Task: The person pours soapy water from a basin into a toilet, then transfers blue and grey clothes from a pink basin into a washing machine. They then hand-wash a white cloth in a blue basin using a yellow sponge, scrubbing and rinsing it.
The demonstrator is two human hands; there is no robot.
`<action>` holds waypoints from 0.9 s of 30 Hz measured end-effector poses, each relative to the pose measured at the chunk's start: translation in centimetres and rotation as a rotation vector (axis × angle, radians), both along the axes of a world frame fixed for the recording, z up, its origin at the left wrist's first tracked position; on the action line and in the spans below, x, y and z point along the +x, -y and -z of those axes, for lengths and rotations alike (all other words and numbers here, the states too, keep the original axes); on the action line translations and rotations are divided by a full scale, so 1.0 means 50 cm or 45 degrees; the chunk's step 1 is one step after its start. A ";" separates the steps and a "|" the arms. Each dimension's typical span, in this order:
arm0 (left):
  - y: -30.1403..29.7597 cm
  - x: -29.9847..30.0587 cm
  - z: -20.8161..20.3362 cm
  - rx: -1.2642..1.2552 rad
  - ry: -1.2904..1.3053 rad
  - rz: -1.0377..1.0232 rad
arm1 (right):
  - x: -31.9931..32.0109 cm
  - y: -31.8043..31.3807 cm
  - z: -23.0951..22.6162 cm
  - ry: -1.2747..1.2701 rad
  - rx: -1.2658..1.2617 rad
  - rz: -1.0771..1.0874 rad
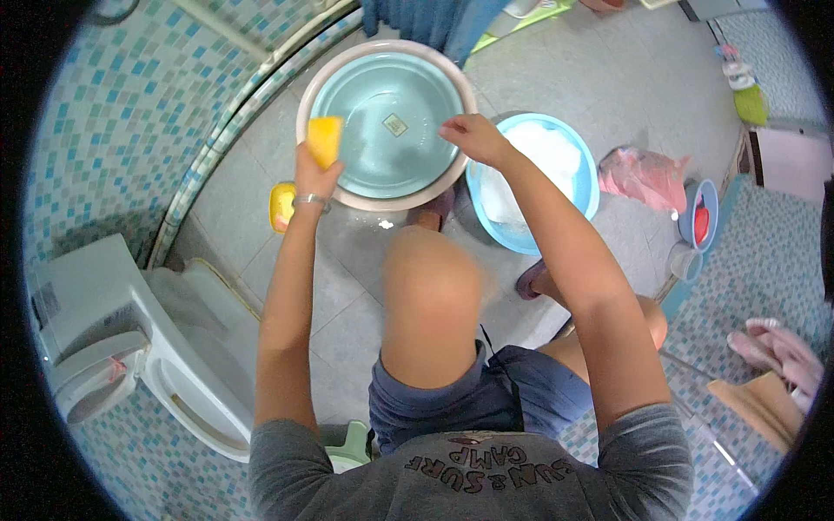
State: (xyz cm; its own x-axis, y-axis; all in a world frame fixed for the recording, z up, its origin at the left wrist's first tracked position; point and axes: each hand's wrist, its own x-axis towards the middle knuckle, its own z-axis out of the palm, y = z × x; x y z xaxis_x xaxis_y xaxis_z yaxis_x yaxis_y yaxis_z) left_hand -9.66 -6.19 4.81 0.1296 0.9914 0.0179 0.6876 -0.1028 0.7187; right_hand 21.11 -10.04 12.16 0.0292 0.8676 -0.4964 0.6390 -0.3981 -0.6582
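My left hand (320,178) is closed round a yellow sponge (325,141), held over the left rim of a wide pale-green basin (365,87). That basin sits inside a larger pinkish-beige basin (314,85); a small square label (394,125) shows on its bottom. Over the right rim hangs my right hand (473,139), its fingers curled together, and no object shows in them. A light-blue tub (592,182) full of white cloth or foam (547,156) stands under my right wrist. Beside the basins on the left, near my left hand, is a small yellow container (280,207) with something pale inside.
A white toilet (195,382) stands at lower left. To the right lie a pink plastic bag (645,176), a small blue bucket (700,213) with a red thing inside, and a clear cup (685,261). A blue curtain (430,26) hangs behind the basins. My bent knee (432,304) is close in front.
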 end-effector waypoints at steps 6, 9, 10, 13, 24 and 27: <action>0.028 0.424 -0.320 -0.081 0.305 0.965 | 0.088 0.097 -0.203 -1.212 0.119 0.678; 0.117 0.604 -0.388 -0.221 0.223 1.257 | 0.196 0.171 -0.228 -1.591 0.318 0.970; 0.136 0.645 -0.386 -0.236 0.207 1.313 | 0.238 0.204 -0.240 -1.639 0.385 1.039; 0.179 0.731 -0.359 -0.364 0.430 1.562 | 0.348 0.311 -0.258 -1.679 0.589 1.321; 0.255 0.835 0.213 -0.324 -0.794 1.063 | 0.464 0.494 -0.304 -1.327 0.609 1.939; 0.241 0.852 0.289 -0.570 -0.719 0.819 | 0.455 0.496 -0.305 -1.396 0.605 1.915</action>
State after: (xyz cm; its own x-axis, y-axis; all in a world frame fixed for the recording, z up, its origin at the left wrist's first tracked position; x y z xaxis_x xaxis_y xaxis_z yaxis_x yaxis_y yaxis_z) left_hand 32.93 -18.26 -9.64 0.5240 0.6273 -0.5761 0.8517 -0.3776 0.3634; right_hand 43.83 -34.85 27.39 0.6580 0.4792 -0.5809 -0.7166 0.1613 -0.6786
